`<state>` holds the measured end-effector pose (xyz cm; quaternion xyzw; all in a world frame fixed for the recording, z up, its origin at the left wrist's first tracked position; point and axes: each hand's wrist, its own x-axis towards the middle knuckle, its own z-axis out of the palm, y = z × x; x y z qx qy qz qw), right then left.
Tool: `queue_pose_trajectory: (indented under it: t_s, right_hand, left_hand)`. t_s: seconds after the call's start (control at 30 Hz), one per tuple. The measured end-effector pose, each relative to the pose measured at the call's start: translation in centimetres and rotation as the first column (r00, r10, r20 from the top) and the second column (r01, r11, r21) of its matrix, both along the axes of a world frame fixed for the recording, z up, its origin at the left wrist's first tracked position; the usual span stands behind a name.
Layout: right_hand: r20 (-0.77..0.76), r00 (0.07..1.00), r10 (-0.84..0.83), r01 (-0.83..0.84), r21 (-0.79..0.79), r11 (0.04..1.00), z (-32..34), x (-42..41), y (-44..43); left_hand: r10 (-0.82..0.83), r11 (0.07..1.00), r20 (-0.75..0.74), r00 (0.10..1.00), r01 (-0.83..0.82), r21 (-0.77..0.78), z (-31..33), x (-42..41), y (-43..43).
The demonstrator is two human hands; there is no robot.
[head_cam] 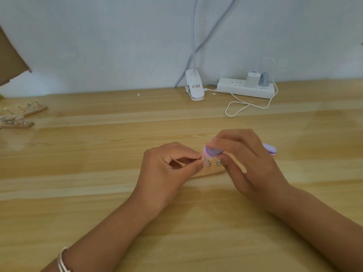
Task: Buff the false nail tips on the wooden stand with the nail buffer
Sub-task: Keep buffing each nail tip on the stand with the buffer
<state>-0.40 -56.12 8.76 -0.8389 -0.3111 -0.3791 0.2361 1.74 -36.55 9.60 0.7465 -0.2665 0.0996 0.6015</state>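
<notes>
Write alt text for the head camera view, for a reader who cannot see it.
Two bare hands work over a small wooden stand on a table: the right hand holds a purple nail buffer against a pale nail tip that the left hand pinches. A white power strip and a clip lamp sit at the back by the wall.

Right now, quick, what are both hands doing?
Left hand: pinching a nail tip on the stand.
Right hand: holding the buffer.
</notes>
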Motion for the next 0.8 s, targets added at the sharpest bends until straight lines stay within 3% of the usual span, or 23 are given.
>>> queue_pose_trajectory:
  t_s: [0.17, 0.27, 0.37, 0.53, 0.63, 0.8]
  right_hand:
    - [0.167, 0.986, 0.000, 0.028, -0.165, 0.986, 0.1, -0.1, 0.6]
    - [0.103, 0.992, -0.066, 0.077, -0.100, 0.992, 0.4, 0.2, 0.2]
    - [0.080, 0.997, -0.020, 0.023, -0.032, 0.999, 0.4, -0.2, 0.6]
    - [0.109, 0.994, -0.030, 0.040, -0.093, 0.995, 0.1, -0.1, 0.7]
    - [0.047, 0.995, -0.086, 0.088, -0.030, 0.996, 0.3, 0.2, -0.2]
    - [0.104, 0.994, 0.038, -0.035, -0.031, 0.999, -0.1, -0.4, 0.9]
  left_hand:
    - [-0.024, 0.999, 0.016, 1.000, 0.024, -0.028, 0.3, -0.4, 0.1]
    - [-0.004, 0.999, -0.049, 0.999, 0.002, -0.034, 0.4, -0.2, 0.0]
    - [-0.022, 1.000, -0.087, 0.996, 0.020, -0.024, 0.3, -0.3, 0.0]
    - [-0.032, 0.999, -0.108, 0.994, 0.031, -0.014, 0.3, -0.4, 0.0]
    - [-0.007, 0.999, -0.173, 0.985, 0.000, -0.041, 0.3, -0.2, -0.1]
    - [-0.052, 0.998, -0.123, 0.991, 0.048, -0.039, 0.4, -0.5, 0.0]
